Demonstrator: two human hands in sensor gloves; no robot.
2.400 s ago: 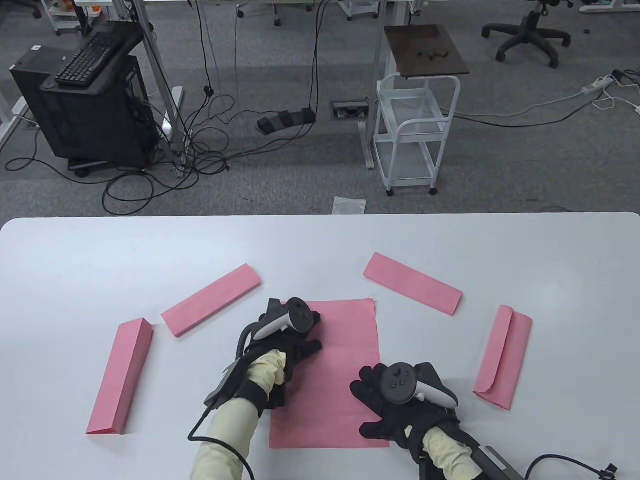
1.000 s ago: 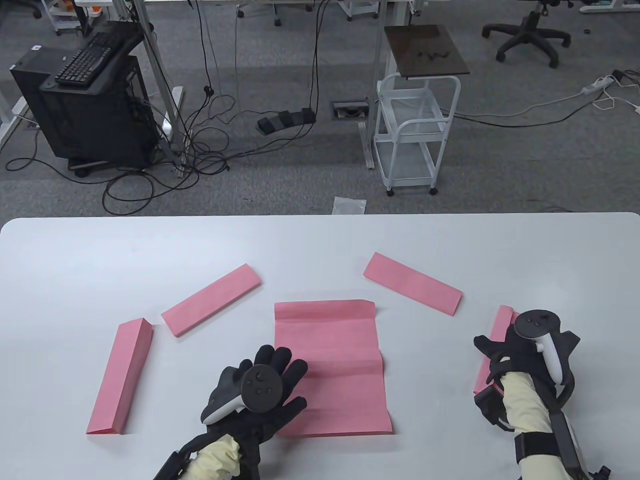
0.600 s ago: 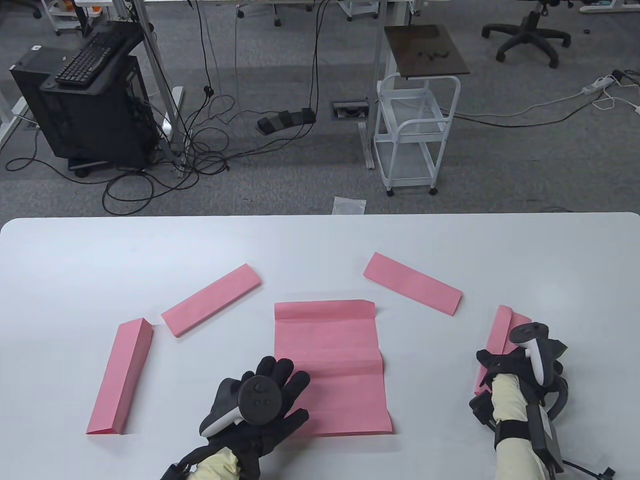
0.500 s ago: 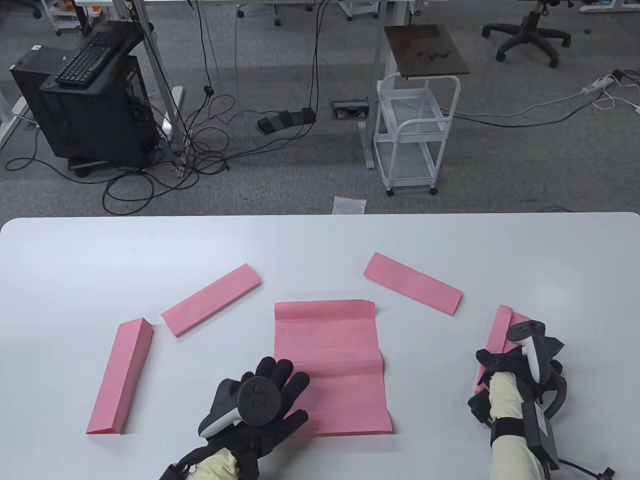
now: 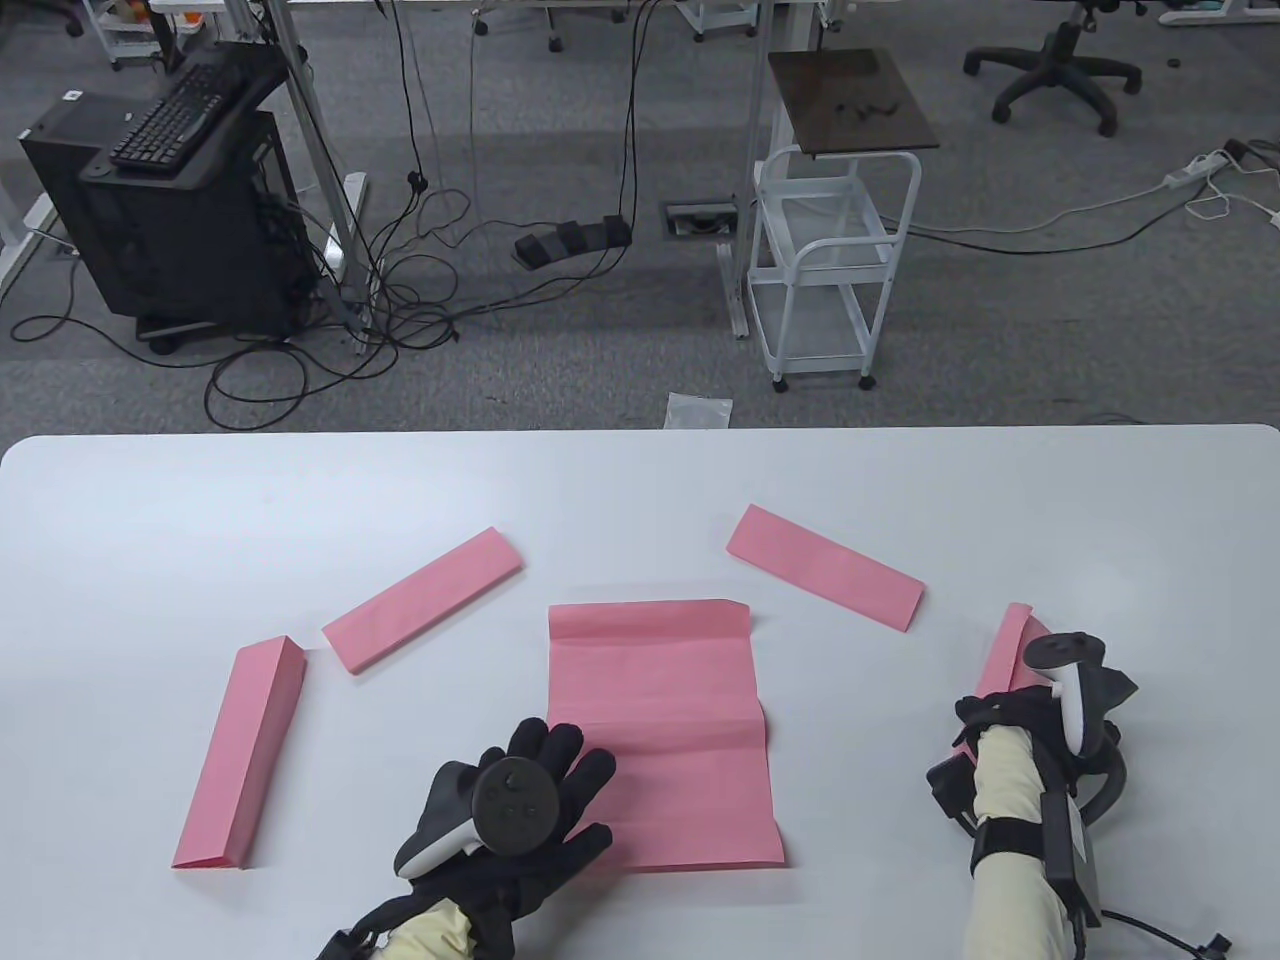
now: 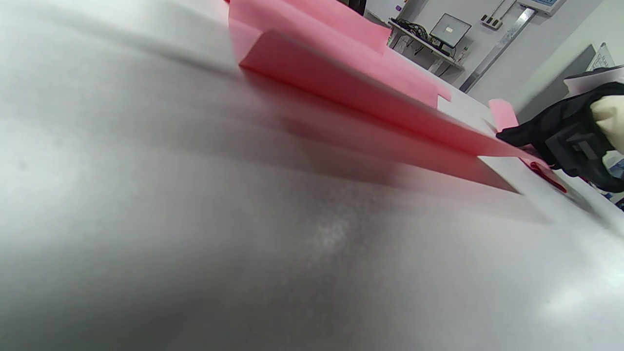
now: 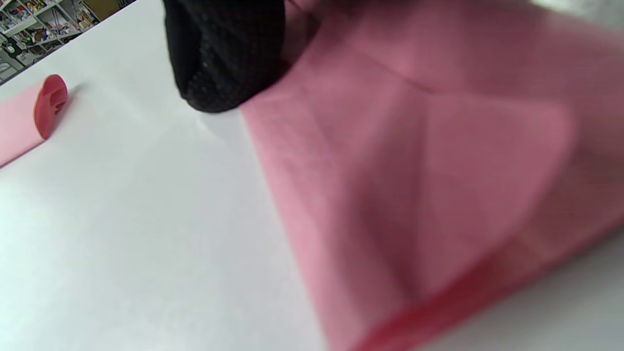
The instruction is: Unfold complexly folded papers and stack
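beyond the white surface (image 5: 640, 480): a white wire cart (image 5: 835, 270) under a dark board (image 5: 850, 100), a black cabinet (image 5: 170, 220) carrying a keyboard (image 5: 175, 115), tangled cables (image 5: 400, 290) on grey carpet, an office chair (image 5: 1055, 65), a power strip (image 5: 1195, 170)

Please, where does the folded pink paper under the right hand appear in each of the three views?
Table view: folded paper at the far right, mostly under the right hand.
Left wrist view: small pink tip at the right edge, above the black glove.
Right wrist view: fills the right half.
Shared landmark: the white table.
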